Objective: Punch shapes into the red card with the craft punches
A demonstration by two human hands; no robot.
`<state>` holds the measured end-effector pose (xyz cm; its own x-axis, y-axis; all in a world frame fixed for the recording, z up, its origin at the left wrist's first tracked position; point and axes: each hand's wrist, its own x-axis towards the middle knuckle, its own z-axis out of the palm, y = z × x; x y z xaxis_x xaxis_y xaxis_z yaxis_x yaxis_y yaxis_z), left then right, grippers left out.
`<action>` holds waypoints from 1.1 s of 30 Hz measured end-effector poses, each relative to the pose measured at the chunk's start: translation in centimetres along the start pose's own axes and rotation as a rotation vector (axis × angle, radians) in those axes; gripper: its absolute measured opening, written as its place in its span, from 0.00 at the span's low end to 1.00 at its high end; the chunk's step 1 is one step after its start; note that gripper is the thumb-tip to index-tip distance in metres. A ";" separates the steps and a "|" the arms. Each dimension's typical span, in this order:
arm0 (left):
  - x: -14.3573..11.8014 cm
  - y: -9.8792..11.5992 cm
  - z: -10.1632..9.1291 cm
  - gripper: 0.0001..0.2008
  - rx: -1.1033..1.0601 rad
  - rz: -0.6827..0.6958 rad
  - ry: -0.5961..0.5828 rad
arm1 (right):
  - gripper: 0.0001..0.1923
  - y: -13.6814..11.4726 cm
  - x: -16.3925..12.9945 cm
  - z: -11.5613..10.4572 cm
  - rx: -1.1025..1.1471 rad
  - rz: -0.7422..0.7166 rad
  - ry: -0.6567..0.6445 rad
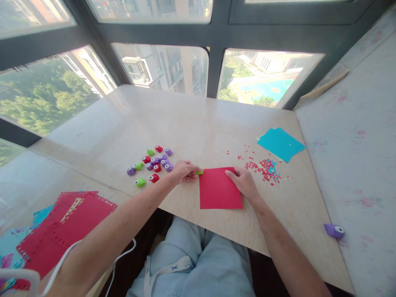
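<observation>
A square sheet of red paper (219,189) lies near the table's front edge, its edges uncut as far as I can see. My left hand (185,170) is closed around a small green craft punch (200,172), which sits at the sheet's upper left corner. Most of that punch is covered by the fingers. At the upper right corner, my right hand (243,180) pinches the sheet, thumb on top and fingers beyond the edge. Left of my left hand stand several small punches (155,161) in purple, red and green.
Red and blue paper bits (266,170) are scattered right of my right hand. Behind them lie blue sheets (281,143). Red sheets with punched edges (71,227) overlap at the left. A purple punch (334,231) rests by the right wall. Windows border the table's far side.
</observation>
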<state>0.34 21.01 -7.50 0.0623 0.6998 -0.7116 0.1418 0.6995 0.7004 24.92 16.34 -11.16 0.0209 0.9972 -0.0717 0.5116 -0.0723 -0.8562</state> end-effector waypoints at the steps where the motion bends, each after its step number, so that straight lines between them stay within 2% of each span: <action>1: -0.1 0.0 0.1 0.16 0.004 0.003 0.007 | 0.20 0.0 0.0 0.0 0.006 0.003 -0.001; 17: -0.9 0.0 0.9 0.15 -0.074 0.009 0.034 | 0.19 0.2 0.1 0.2 0.014 -0.005 0.024; 33: 0.6 -0.3 -0.1 0.15 -0.121 -0.034 -0.011 | 0.16 0.6 0.3 0.3 0.023 -0.041 0.034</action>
<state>0.28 21.22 -8.09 0.0709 0.6740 -0.7354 0.0234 0.7359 0.6767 24.96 16.56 -11.83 0.0303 0.9994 -0.0195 0.4923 -0.0319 -0.8698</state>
